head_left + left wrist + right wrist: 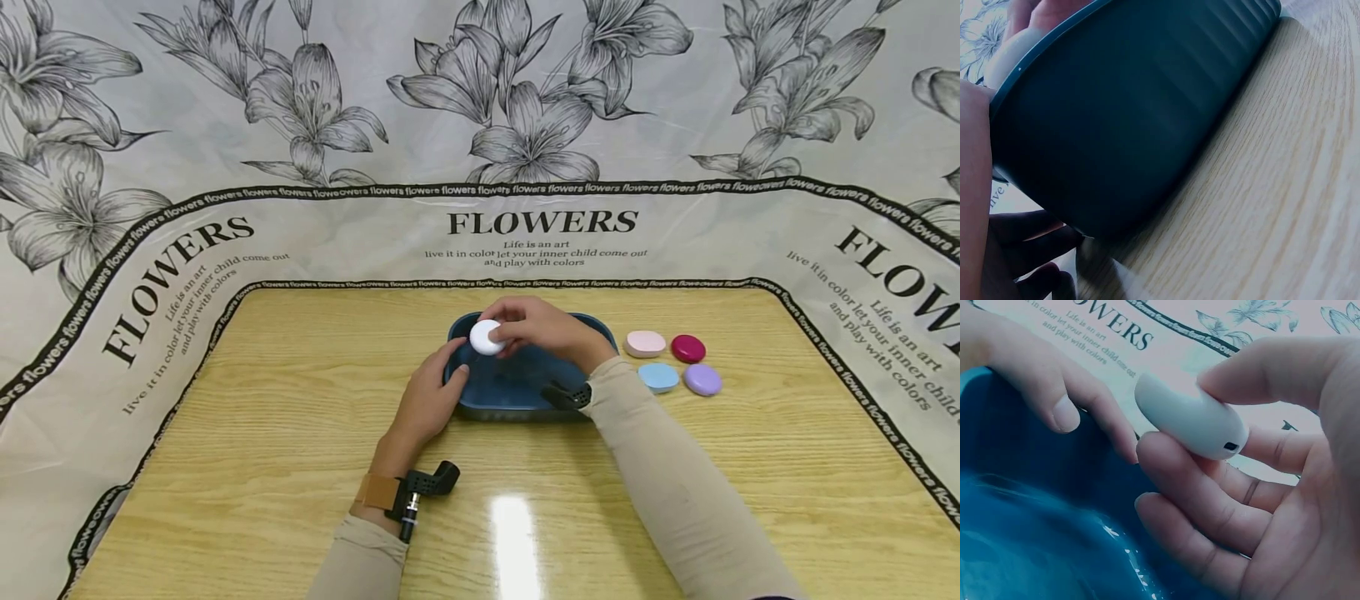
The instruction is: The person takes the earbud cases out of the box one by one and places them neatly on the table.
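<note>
My right hand [536, 327] pinches a small round white case [486, 337] between thumb and fingers, above the left part of a dark blue basin [517, 404]. In the right wrist view, the white case [1188, 415] is tilted and shows a small dark slot on its edge. My left hand [429, 392] holds the basin's left end; its thumb [1063, 415] lies over the rim. Seen from the left wrist, fingers [1029, 244] touch the basin's outer wall [1116, 125] low down. Part of the basin's inside is hidden by my right hand and wrist.
Right of the basin lie a pale pink case [645, 344], a dark red case [688, 348], a light blue case [658, 378] and a purple case [702, 380]. A flower-printed cloth [540, 233] borders the wooden table [300, 375] at the back and sides.
</note>
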### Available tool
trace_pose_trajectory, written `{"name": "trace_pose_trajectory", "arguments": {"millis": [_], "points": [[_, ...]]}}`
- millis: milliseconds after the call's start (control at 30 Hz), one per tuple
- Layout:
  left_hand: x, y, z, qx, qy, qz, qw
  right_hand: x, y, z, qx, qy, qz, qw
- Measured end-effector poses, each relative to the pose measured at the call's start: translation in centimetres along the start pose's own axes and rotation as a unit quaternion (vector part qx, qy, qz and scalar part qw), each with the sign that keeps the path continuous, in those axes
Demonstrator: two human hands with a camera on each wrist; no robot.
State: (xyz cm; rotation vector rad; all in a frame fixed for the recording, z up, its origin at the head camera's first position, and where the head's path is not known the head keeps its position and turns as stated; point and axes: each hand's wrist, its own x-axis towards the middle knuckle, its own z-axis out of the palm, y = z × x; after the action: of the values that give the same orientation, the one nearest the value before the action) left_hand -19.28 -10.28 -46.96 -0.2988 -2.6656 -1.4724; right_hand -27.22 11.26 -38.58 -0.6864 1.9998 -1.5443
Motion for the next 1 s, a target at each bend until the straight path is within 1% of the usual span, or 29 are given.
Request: {"name": "trace_pose_trajectory", "arguments": {"millis": [200, 533, 767, 1000], "points": [[0.0, 0.0, 0.0, 0.002, -0.001, 0.003, 1.0000, -0.7, 0.0, -0.5, 0.014, 0.007, -0.002, 0.9999], [-0.1, -0.1, -0.1, 0.002, 0.000, -0.002, 1.0000, -2.2, 0.3, -0.9, 0.013, 0.033, 0.003, 0.9994], [-0.1, -0.3, -0.2, 0.004, 0.010, 0.000, 0.9999, -3.2, 0.3, -1.1, 0.011, 0.075, -0.010, 0.9971], [-0.1, -0.2, -0.2, -0.002, 0.001, 0.001, 1.0000, -4.7, 0.6, -1.1, 0.036, 0.108, -0.021, 0.9933]]}}
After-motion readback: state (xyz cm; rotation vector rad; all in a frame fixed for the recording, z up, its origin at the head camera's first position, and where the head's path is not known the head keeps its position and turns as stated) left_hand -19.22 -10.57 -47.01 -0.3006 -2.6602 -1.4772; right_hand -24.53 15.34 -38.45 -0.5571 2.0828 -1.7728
